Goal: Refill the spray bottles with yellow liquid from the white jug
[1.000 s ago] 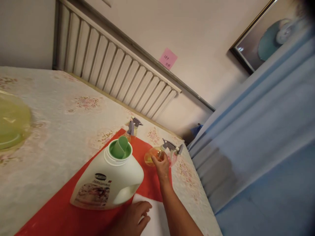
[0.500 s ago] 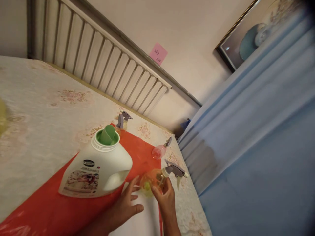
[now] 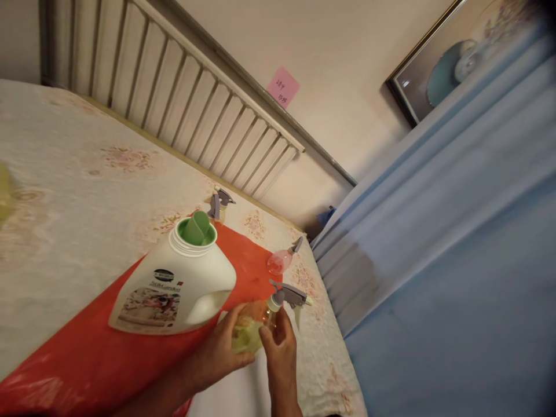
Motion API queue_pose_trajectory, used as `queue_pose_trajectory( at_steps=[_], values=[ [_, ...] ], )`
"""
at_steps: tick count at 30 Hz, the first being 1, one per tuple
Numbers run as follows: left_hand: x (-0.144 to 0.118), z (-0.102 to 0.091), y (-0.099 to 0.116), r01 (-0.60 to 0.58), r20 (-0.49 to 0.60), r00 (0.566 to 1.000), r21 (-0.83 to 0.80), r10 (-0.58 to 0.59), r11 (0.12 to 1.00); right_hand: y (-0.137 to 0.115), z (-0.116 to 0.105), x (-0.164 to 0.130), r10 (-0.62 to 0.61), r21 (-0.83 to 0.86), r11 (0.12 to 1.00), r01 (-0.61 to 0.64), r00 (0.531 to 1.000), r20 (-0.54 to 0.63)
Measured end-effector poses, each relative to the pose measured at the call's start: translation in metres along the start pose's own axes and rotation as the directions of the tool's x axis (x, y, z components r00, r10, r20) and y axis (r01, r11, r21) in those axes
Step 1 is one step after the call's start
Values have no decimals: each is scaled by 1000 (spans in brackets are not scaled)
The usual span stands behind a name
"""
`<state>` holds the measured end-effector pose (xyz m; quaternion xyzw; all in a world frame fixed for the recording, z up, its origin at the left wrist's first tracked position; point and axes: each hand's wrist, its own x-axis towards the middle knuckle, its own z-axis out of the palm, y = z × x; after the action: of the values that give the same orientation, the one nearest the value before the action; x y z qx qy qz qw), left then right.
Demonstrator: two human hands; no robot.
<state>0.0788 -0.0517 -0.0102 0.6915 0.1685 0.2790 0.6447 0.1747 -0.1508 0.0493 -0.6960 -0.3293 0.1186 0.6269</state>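
Observation:
A small clear yellow spray bottle (image 3: 249,330) with a grey trigger head (image 3: 290,295) is held low in front of me. My left hand (image 3: 223,347) cups its round body. My right hand (image 3: 278,347) grips its neck just under the trigger head. Left of them stands a big white detergent jug (image 3: 174,289) with an open green spout, on a red mat (image 3: 87,359). Beyond it are a pink spray bottle (image 3: 280,260) and another spray bottle (image 3: 219,208).
The table carries a pale floral cloth (image 3: 87,191). A white radiator (image 3: 182,110) runs along the far edge, with a pink note (image 3: 283,87) on the wall above. Blue curtains (image 3: 434,231) hang at the right. White paper (image 3: 234,394) lies under my hands.
My right hand lifted the yellow spray bottle from beside the pink one and brought it toward me. My left hand rose off the white paper and closed on the bottle's body.

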Motion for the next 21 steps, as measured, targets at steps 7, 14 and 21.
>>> queue_pose_trajectory(
  at_steps=[7,14,21],
  values=[
    [2,5,-15,-30,-60,998,100,37,995,-11,20,11,82,98,993,-64,978,-193],
    [-2,2,-2,-35,-32,999,162,41,986,-13,28,14,84,96,993,-65,975,-208],
    [-5,-1,0,-43,45,998,138,38,989,-21,23,15,49,-104,992,-71,978,-204]
  ],
)
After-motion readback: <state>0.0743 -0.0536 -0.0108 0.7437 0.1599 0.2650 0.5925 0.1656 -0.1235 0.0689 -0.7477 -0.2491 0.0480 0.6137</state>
